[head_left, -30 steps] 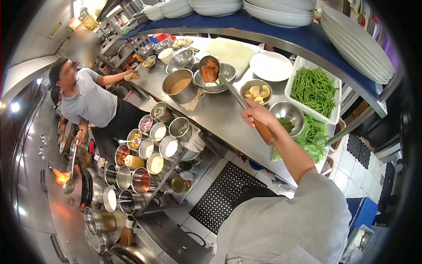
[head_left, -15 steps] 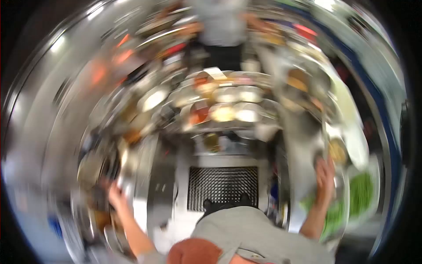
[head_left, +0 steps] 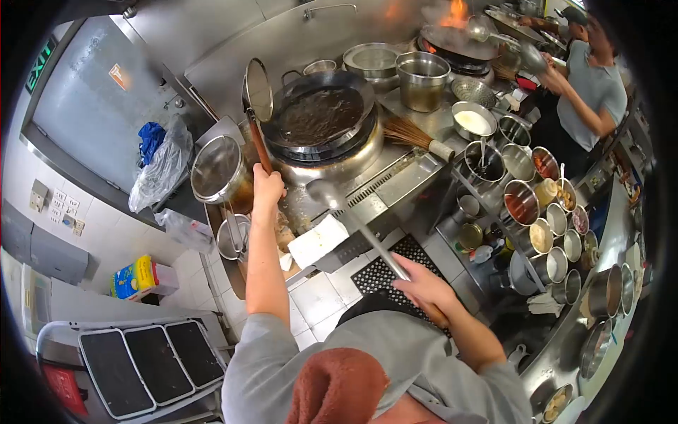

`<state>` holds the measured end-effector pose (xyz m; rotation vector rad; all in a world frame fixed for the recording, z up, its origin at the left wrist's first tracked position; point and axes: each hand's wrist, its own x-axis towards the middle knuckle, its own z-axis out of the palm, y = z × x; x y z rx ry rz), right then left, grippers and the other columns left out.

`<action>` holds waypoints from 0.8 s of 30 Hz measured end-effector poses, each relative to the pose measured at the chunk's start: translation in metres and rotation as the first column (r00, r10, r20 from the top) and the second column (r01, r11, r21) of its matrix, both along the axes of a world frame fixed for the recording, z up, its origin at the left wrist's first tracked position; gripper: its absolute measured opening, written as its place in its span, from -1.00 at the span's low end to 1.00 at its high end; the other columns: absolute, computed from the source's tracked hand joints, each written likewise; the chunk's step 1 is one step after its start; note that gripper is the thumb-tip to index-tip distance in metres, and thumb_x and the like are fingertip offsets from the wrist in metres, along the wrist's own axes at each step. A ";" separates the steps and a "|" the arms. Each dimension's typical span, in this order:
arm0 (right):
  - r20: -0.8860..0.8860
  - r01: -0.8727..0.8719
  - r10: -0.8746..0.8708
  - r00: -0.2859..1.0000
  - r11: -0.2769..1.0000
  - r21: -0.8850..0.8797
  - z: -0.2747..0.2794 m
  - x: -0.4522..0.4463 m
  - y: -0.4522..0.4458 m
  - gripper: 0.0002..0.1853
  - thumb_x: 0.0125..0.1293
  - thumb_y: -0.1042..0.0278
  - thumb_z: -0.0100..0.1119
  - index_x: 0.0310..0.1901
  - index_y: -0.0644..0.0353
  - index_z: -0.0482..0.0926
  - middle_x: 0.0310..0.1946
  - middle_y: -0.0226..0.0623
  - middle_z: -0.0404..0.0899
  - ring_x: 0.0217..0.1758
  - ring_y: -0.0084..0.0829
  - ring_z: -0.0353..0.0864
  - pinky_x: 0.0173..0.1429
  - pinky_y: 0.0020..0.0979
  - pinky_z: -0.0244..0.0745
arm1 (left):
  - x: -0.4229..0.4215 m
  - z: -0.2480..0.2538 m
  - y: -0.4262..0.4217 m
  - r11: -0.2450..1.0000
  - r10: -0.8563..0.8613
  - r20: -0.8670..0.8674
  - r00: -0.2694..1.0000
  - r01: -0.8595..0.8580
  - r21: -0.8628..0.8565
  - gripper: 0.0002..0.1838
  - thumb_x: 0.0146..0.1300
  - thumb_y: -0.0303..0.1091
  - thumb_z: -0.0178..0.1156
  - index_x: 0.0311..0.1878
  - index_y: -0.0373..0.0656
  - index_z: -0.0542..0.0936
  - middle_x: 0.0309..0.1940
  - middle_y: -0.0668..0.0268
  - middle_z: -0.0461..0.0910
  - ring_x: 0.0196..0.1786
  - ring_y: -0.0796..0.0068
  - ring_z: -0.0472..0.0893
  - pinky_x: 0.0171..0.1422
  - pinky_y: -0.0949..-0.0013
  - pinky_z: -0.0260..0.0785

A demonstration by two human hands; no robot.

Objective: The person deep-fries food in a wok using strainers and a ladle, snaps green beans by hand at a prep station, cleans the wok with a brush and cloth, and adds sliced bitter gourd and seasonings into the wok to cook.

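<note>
My left hand [head_left: 268, 189] is wrapped round the wooden handle of a round mesh strainer [head_left: 258, 90], which stands up at the left rim of a black wok [head_left: 318, 116] of dark liquid. My right hand [head_left: 426, 288] grips the handle of a long metal ladle [head_left: 360, 227]. The ladle's bowl, which looks empty, hangs over the stove's front edge, right of a folded white cloth [head_left: 318, 241]. A metal pot with a sieve [head_left: 217, 169] stands left of the wok.
A bamboo brush [head_left: 417, 136] lies right of the wok. Pots and a bowl of white contents [head_left: 473, 121] stand beyond it. A rack of containers [head_left: 521, 203] is at the right. Near a flaming wok [head_left: 459, 44], a co-worker [head_left: 592, 88] holds a ladle. A door [head_left: 99, 78] is at the left.
The view has swung from the counter to the stove. My left hand now holds the strainer. My right hand still holds the ladle, whose bowl no longer shows the brown piece of food.
</note>
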<state>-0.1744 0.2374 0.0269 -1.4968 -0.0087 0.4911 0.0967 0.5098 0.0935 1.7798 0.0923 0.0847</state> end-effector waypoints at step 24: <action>0.305 0.856 -0.862 0.404 0.474 0.206 -0.157 -0.257 -0.167 -0.66 0.35 0.26 -0.01 0.06 0.30 0.40 -0.18 -0.03 0.58 -0.20 -0.22 0.62 -0.16 -0.22 0.55 | -0.083 -0.036 -0.113 0.924 -0.373 0.284 0.883 0.326 0.202 -0.68 0.12 -0.39 0.23 -0.07 -0.33 0.52 -0.42 0.20 0.55 -0.45 0.33 0.49 -0.27 0.29 0.40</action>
